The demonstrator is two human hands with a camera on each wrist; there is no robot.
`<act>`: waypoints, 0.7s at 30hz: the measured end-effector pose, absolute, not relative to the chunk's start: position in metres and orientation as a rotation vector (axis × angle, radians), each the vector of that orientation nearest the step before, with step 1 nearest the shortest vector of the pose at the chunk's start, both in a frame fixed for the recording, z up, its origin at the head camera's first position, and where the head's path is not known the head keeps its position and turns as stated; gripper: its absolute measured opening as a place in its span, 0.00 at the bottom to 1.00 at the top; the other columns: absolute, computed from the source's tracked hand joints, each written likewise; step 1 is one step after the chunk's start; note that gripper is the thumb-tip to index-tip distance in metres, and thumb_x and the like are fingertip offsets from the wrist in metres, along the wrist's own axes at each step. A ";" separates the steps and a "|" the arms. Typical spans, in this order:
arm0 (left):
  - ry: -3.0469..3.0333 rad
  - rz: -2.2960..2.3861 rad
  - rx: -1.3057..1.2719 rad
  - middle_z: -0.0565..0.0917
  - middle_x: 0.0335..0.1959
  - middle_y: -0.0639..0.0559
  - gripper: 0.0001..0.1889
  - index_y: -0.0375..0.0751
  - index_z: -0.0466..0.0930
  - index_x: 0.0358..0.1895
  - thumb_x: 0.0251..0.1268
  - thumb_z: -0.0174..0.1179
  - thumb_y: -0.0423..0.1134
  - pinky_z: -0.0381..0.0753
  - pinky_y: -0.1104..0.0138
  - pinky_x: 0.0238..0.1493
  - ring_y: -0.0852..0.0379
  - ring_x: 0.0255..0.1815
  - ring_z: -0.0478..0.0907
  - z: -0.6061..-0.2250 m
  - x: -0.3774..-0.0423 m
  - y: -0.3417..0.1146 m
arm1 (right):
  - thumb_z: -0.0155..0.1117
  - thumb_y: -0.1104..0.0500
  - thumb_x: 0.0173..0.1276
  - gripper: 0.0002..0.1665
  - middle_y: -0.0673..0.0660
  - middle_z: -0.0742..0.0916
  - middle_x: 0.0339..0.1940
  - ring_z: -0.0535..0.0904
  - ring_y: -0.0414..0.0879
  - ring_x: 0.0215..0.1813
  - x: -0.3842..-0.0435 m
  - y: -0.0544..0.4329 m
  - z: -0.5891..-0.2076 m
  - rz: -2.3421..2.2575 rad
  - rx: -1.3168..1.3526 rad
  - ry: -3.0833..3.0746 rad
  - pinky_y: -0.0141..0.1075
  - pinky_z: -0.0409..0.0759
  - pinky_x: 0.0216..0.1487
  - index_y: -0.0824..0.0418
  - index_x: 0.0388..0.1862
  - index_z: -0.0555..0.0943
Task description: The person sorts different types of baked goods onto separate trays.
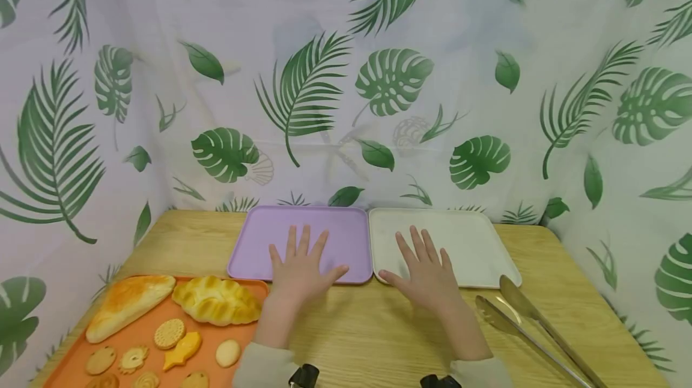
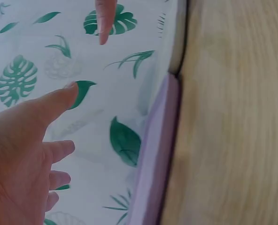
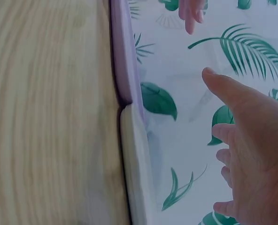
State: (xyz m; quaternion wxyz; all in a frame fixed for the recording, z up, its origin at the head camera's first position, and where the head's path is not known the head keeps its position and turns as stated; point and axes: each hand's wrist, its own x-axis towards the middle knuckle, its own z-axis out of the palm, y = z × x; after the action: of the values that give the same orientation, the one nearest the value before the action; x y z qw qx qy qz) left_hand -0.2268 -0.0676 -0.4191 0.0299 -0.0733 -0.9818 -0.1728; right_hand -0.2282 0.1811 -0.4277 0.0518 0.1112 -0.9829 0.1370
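Observation:
My left hand [image 1: 301, 271] is spread wide above the front part of a purple tray [image 1: 251, 250], palm down, holding nothing. Beside it, my right hand [image 1: 426, 274] has its fingers spread over the near left part of a white tray [image 1: 486, 250], also with nothing in it. In the left wrist view the left hand [image 2: 21, 154] hovers apart from the purple tray's edge [image 2: 153, 154]. The right wrist view likewise has the right hand [image 3: 256, 150] raised clear of the white tray's rim [image 3: 135, 164].
An orange tray [image 1: 70, 358] at the left bears a braided bread [image 1: 216, 301], a triangular bread [image 1: 130, 304], a yellow fish-shaped piece [image 1: 182, 350] and several cookies [image 1: 169, 334]. Metal tongs [image 1: 546, 328] lie at the right. A leaf-print cloth [image 1: 324, 178] stands behind the wooden table [image 1: 367, 340].

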 end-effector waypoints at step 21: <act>-2.941 -0.339 -0.250 0.43 0.81 0.42 0.43 0.58 0.49 0.79 0.64 0.51 0.69 0.34 0.29 0.70 0.37 0.81 0.33 -0.357 -0.176 -0.182 | 0.47 0.25 0.66 0.50 0.53 0.51 0.82 0.43 0.53 0.83 -0.178 0.093 -0.412 0.207 0.885 -2.910 0.62 0.50 0.76 0.46 0.80 0.52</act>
State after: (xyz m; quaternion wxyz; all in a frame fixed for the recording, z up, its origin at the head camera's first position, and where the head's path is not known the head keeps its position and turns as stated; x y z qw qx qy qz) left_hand -0.1764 -0.1819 -0.3574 0.0854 -0.0837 -0.9863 -0.1137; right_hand -0.1783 0.0932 -0.4124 0.0466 0.2900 -0.9535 0.0680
